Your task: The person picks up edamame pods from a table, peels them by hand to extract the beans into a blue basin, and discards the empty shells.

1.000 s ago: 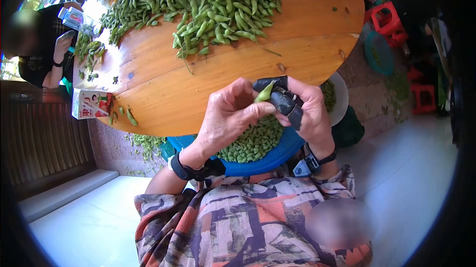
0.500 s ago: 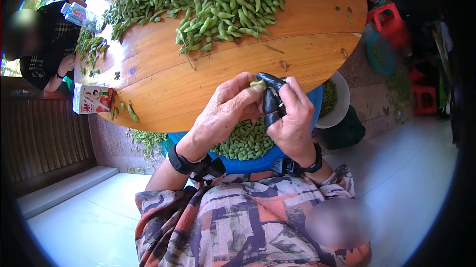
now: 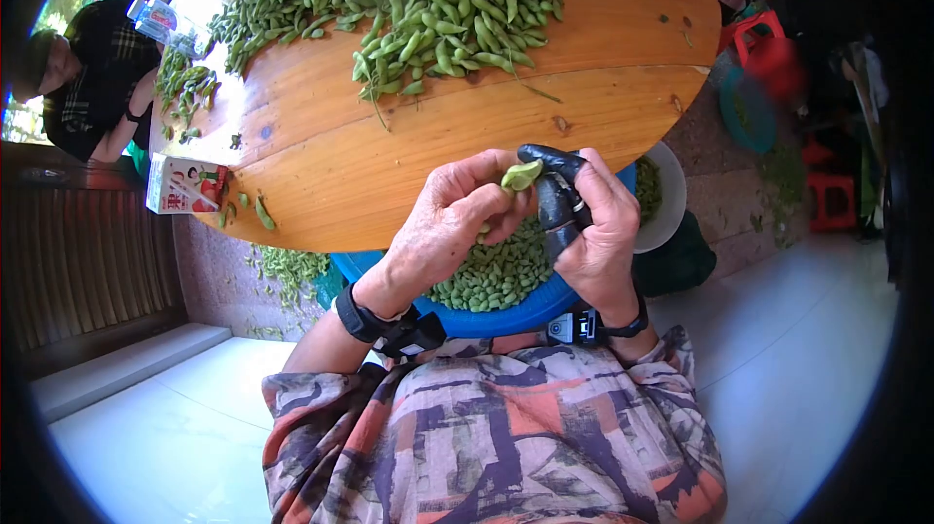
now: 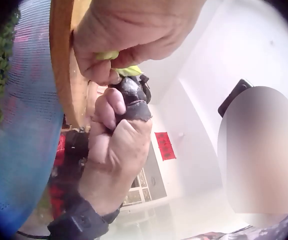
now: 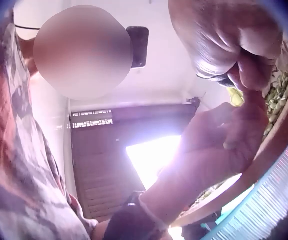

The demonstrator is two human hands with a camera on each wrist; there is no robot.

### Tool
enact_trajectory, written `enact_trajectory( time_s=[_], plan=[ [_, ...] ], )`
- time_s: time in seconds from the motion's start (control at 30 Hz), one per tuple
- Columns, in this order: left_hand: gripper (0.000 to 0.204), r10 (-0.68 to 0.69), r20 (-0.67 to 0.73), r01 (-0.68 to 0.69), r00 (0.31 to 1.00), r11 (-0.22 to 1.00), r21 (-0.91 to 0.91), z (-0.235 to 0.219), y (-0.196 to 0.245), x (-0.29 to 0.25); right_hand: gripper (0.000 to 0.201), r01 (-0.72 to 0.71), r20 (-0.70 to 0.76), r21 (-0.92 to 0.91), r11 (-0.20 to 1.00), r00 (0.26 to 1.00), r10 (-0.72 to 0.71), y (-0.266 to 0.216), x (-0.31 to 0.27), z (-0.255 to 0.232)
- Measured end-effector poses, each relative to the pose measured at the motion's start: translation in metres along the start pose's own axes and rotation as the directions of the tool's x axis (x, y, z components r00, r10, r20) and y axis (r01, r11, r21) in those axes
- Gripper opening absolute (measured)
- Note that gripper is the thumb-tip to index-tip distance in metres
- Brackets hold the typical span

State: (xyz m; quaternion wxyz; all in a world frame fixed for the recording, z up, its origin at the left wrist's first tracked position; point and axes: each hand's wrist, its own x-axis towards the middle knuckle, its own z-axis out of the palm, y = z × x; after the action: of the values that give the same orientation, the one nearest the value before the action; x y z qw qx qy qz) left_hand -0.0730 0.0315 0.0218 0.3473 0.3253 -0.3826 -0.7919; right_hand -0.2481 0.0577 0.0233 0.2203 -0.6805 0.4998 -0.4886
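My left hand (image 3: 449,211) pinches a green soybean pod (image 3: 522,175) between thumb and fingers. Black covers wrap the thumb and a finger of my right hand (image 3: 601,217), whose curled fingers grip the pod's other end. In the left wrist view, the pod (image 4: 129,71) shows between the left fingertips and the black-covered thumb. The right wrist view has only a sliver of the pod (image 5: 236,96) between both hands. Under the hands, a blue basket (image 3: 452,318) holds many shelled green beans (image 3: 496,276).
On the wooden table (image 3: 321,174) lies a large heap of soybean pods (image 3: 448,13). A drink carton (image 3: 185,183) stands near its left edge. Another person (image 3: 97,86) sits at the far left. A white bowl (image 3: 673,198) and red stools (image 3: 830,195) are at the right.
Both hands first drew close together over the pod, hiding most of it, then parted slightly. The pod now shows more fully between them. The other person's raised hand has lowered toward the table.
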Motion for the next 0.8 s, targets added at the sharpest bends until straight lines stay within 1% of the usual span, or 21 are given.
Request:
enact_trajectory(
  time_s=[0.03, 0.07, 0.1, 0.13, 0.17, 0.2, 0.23, 0.27, 0.3, 0.33, 0.37, 0.4, 0.47, 0.5, 0.53, 0.6, 0.63, 0.67, 0.73, 0.77, 0.8],
  plan=[
    [0.023, -0.02, 0.047, 0.016, 0.999, 0.997, 0.07, -0.001, 0.002, 0.0, 0.024, -0.028, 0.028, 0.005, 1.0, 0.999, 0.028, 0.001, 0.0, -0.004],
    [0.023, -0.02, 0.049, 0.016, 0.999, 0.997, 0.074, -0.001, 0.005, -0.001, 0.024, -0.056, 0.055, 0.009, 0.998, 0.997, 0.056, 0.002, 0.0, -0.01],
    [0.025, -0.065, 0.12, 0.04, 0.991, 0.979, 0.201, 0.0, 0.008, -0.003, 0.031, -0.041, 0.094, -0.013, 0.999, 0.995, 0.042, 0.002, 0.001, -0.024],
    [0.027, -0.118, 0.184, 0.053, 0.976, 0.944, 0.326, -0.001, 0.012, -0.004, 0.04, -0.244, 0.109, 0.055, 0.968, 0.965, 0.237, 0.008, -0.008, -0.036],
    [0.026, -0.184, 0.323, 0.038, 0.928, 0.911, 0.411, -0.007, 0.017, -0.005, 0.036, -0.251, 0.02, 0.025, 0.968, 0.968, 0.251, 0.009, -0.007, -0.048],
    [0.026, -0.185, 0.324, 0.036, 0.928, 0.909, 0.414, -0.007, 0.028, -0.004, 0.032, -0.261, -0.069, -0.005, 0.965, 0.963, 0.26, 0.01, -0.004, -0.061],
    [0.024, -0.163, 0.324, -0.058, 0.932, 0.815, 0.576, -0.003, 0.044, -0.002, 0.026, -0.279, -0.096, -0.1, 0.955, 0.958, 0.27, 0.018, -0.004, -0.078],
    [0.022, -0.141, 0.327, -0.146, 0.935, 0.685, 0.714, -0.002, 0.054, 0.003, 0.021, -0.297, -0.123, -0.193, 0.935, 0.953, 0.277, 0.026, -0.004, -0.096],
    [0.021, 0.004, 0.249, -0.215, 0.969, 0.512, 0.831, -0.002, 0.056, 0.01, 0.021, -0.339, -0.1, -0.368, 0.866, 0.94, 0.326, 0.028, -0.002, -0.111],
    [0.022, 0.159, 0.179, -0.226, 0.971, 0.366, 0.903, -0.009, 0.058, 0.022, 0.024, -0.363, -0.086, -0.531, 0.766, 0.922, 0.377, 0.03, -0.001, -0.124],
    [0.021, 0.309, 0.208, -0.258, 0.928, 0.128, 0.958, -0.014, 0.063, 0.037, 0.032, -0.408, -0.112, -0.621, 0.669, 0.891, 0.44, 0.042, -0.005, -0.134],
    [0.021, 0.44, 0.269, -0.241, 0.857, -0.118, 0.963, -0.019, 0.068, 0.053, 0.032, -0.409, -0.113, -0.621, 0.669, 0.891, 0.439, 0.045, -0.007, -0.135],
    [0.02, 0.476, 0.372, -0.243, 0.797, -0.311, 0.919, -0.036, 0.067, 0.079, 0.036, -0.436, -0.182, -0.612, 0.66, 0.889, 0.419, 0.05, -0.009, -0.135],
    [0.021, 0.408, 0.34, -0.22, 0.848, -0.313, 0.924, -0.041, 0.067, 0.086, 0.038, -0.439, -0.184, -0.575, 0.69, 0.891, 0.414, 0.05, -0.008, -0.132],
    [0.021, 0.404, 0.342, -0.221, 0.848, -0.316, 0.923, -0.042, 0.064, 0.089, 0.038, -0.443, -0.187, -0.572, 0.69, 0.89, 0.416, 0.049, -0.007, -0.128],
    [0.019, 0.452, 0.358, -0.223, 0.817, -0.325, 0.919, -0.044, 0.06, 0.095, 0.037, -0.41, -0.17, -0.512, 0.755, 0.91, 0.378, 0.048, -0.003, -0.117],
    [0.019, 0.472, 0.358, -0.246, 0.806, -0.283, 0.927, -0.044, 0.06, 0.095, 0.037, -0.391, -0.168, -0.487, 0.781, 0.919, 0.356, 0.045, 0.001, -0.11],
    [0.019, 0.47, 0.359, -0.246, 0.806, -0.284, 0.927, -0.043, 0.059, 0.093, 0.034, -0.334, -0.146, -0.475, 0.814, 0.942, 0.301, 0.041, 0.004, -0.103],
    [0.017, 0.494, 0.238, -0.237, 0.836, -0.065, 0.969, -0.039, 0.061, 0.086, 0.032, -0.263, -0.099, -0.366, 0.892, 0.965, 0.244, 0.035, 0.011, -0.087],
    [0.017, 0.494, 0.24, -0.238, 0.836, -0.067, 0.969, -0.038, 0.061, 0.082, 0.029, -0.296, -0.065, -0.284, 0.912, 0.955, 0.289, 0.031, 0.012, -0.08],
    [0.015, 0.509, 0.258, -0.251, 0.821, -0.083, 0.964, -0.038, 0.061, 0.077, 0.029, -0.234, -0.023, -0.195, 0.952, 0.972, 0.234, 0.033, 0.012, -0.07]
  ],
)
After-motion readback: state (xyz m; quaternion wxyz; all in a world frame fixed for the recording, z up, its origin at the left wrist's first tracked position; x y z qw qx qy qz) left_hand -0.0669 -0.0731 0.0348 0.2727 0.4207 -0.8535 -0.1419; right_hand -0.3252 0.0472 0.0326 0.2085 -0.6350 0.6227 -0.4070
